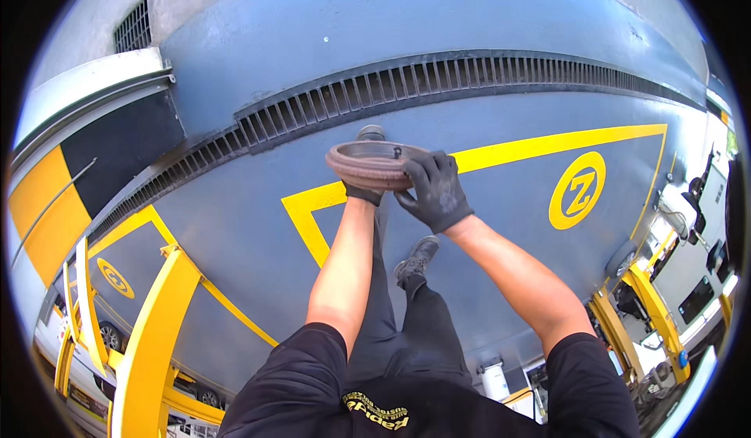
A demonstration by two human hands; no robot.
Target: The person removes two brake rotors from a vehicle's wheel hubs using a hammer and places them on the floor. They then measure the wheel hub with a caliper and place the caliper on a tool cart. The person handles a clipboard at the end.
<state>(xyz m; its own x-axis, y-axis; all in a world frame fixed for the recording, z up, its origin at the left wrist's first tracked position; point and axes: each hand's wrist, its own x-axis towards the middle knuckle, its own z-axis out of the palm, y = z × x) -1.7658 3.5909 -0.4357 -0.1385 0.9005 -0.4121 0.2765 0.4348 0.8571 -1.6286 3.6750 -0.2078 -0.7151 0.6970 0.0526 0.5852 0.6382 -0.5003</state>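
A blue-grey floor (219, 235) spreads across most of the frame. A long slatted drain (399, 82) curves over it from the left side, across the upper centre, to the upper right. At the lower centre are the person's black shirt (293, 375) and dark trousers (422, 324), and a yellow post (156, 321) leans at the lower left. A yellow line (555, 142) crosses the floor right of centre, with a round yellow marking (577, 191) just below it.

A rust-brown round part (368, 176) with a hollow middle is held up near the centre of the frame, just below the drain. The gloved right hand (436, 190) holds its right edge, fingers bent and thumb below. One dark shoe (418, 258) shows below that hand. The gloved left hand (363, 193) is under the part, mostly hidden by it; how its fingers are set cannot be told. Smallest is a dark spot (397, 152) inside the part's rim.
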